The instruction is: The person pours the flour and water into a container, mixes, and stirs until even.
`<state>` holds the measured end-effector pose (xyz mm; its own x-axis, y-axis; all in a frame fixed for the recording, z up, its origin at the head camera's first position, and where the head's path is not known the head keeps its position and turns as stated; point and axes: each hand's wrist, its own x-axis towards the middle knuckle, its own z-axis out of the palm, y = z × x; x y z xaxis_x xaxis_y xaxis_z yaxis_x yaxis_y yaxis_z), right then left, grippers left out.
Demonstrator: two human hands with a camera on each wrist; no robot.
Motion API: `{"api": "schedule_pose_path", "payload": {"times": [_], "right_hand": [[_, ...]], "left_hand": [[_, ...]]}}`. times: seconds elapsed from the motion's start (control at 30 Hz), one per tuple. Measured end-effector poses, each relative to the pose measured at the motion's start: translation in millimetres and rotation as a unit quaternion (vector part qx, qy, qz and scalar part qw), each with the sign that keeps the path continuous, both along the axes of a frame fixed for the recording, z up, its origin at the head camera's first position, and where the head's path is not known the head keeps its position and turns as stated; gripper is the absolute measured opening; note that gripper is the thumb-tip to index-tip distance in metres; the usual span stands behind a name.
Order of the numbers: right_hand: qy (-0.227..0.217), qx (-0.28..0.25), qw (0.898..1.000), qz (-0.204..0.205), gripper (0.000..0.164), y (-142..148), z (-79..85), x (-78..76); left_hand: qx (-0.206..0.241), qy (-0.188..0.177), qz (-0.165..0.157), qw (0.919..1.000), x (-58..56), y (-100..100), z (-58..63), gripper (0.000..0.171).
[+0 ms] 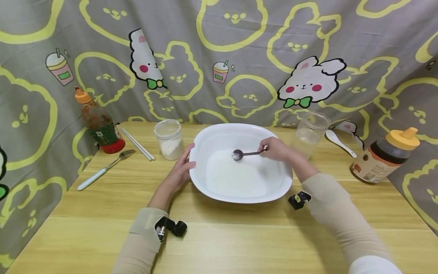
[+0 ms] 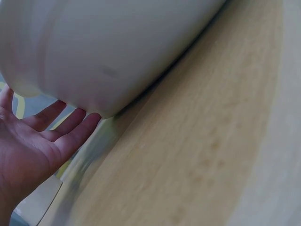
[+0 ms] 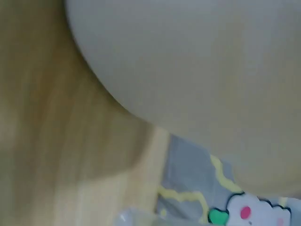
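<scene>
A wide white basin [image 1: 241, 197] stands in front of me, with a pale white layer [image 1: 239, 173] over its bottom. My left hand [image 1: 178, 172] holds its left rim, thumb at the edge. In the left wrist view, the fingers of that hand [image 2: 42, 136] touch the basin's outer wall [image 2: 117, 52] from below. Over the inside of the basin, my right hand [image 1: 276, 149] pinches the handle of a small dark spoon [image 1: 251, 153]. The spoon's round bowl hangs above the white layer. Only the basin's outside [image 3: 188, 70] fills the right wrist view; the right hand is hidden there.
A jar of white powder [image 1: 169, 142] stands left of the basin, near chopsticks [image 1: 137, 144], a fork [image 1: 106, 169] and a red-sauce bottle [image 1: 102, 127]. To the right are a glass jar of cloudy liquid [image 1: 309, 133], a white spoon [image 1: 340, 143] and a yellow-capped bottle [image 1: 384, 156].
</scene>
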<state>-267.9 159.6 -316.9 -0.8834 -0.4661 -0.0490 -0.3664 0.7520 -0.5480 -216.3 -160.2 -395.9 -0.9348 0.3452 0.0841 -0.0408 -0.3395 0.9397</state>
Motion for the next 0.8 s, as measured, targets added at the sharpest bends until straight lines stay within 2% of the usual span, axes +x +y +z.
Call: {"api": "schedule_pose_path", "payload": {"times": [0.2, 0.3, 0.43, 0.53, 0.63, 0.7, 0.8], "right_hand": [[-0.090, -0.065, 0.993, 0.036, 0.011, -18, -15.6, 4.8], [-0.125, -0.075, 0.987, 0.073, 0.011, -23, -16.3, 11.4], [-0.153, -0.061, 0.977, 0.133, 0.010, -21, -12.6, 22.9], [-0.155, -0.039, 0.972, 0.171, 0.008, -13, -8.5, 30.1], [-0.135, -0.013, 0.972, 0.192, 0.007, -1, -0.4, 34.9], [-0.115, 0.004, 0.973, 0.198, 0.010, 8, 8.7, 37.6], [-0.080, 0.045, 0.979, 0.181, 0.013, 19, 24.1, 39.9]], "left_hand": [[0.001, -0.004, 0.001, 1.0000, 1.2, 0, 0.1, 0.068], [0.002, -0.005, 0.003, 1.0000, 1.6, 0, 0.3, 0.068], [0.004, -0.003, 0.003, 1.0000, 1.3, 0, 0.0, 0.067], [0.007, -0.001, 0.001, 1.0000, 0.7, 0, -0.3, 0.067], [0.006, 0.000, 0.001, 1.0000, 0.1, 0, -0.2, 0.067], [0.003, 0.000, 0.002, 1.0000, -0.1, 0, 0.1, 0.067], [0.001, -0.001, 0.003, 1.0000, -0.4, 0, -0.2, 0.067]]}}
